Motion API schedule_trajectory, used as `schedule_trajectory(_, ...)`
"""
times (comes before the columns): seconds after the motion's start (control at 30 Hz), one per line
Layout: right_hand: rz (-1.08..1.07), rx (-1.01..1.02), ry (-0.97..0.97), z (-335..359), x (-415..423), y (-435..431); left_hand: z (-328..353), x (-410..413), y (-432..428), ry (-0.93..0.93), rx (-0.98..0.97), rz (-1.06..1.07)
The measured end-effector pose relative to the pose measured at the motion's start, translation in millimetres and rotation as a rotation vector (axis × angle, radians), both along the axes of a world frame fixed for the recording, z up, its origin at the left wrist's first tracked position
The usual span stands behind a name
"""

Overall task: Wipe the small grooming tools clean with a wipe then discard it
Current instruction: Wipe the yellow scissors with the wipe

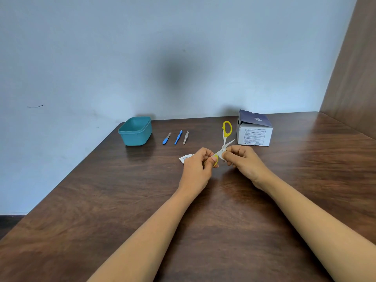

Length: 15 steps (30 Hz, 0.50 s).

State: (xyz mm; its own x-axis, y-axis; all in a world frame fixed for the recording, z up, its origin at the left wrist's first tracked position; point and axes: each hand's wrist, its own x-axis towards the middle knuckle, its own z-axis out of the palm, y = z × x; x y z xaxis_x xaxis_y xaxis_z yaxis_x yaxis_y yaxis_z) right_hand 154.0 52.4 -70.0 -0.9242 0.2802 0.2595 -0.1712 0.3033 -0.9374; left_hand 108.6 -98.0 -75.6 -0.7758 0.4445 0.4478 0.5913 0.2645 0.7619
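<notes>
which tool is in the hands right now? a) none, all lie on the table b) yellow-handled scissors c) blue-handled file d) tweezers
b: the left hand grips one loop of the yellow-handled scissors, and the right hand pinches a wipe on a blade.

Bare left hand (195, 167) and bare right hand (243, 160) on slim, uncovered forearms (305, 216).

L hand (198, 167) grips scissors (224, 146), R hand (242, 159) pinches prob. wipe (223, 158) on them.

Table (213, 231): tub (135, 132), tools (178, 137), box (254, 132), wrapper (184, 158)
</notes>
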Motion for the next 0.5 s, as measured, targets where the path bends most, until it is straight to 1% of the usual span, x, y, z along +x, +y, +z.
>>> schedule_trajectory(0.1,-0.004,-0.054,-0.007,1.4,0.0,0.4,1.7,0.1,-0.1,-0.008,0.012,-0.006)
schedule_trajectory(0.27,-0.065,-0.246,0.011,3.6,0.2,0.2,1.8,1.1,-0.1,-0.045,0.021,-0.067)
schedule_trajectory(0.33,-0.061,-0.246,0.013,3.7,0.5,-0.2,0.8,0.8,0.1,-0.051,0.021,-0.061)
schedule_trajectory(0.5,-0.032,-0.171,-0.002,4.0,1.1,0.5,1.1,0.8,-1.2,-0.033,0.019,-0.034)
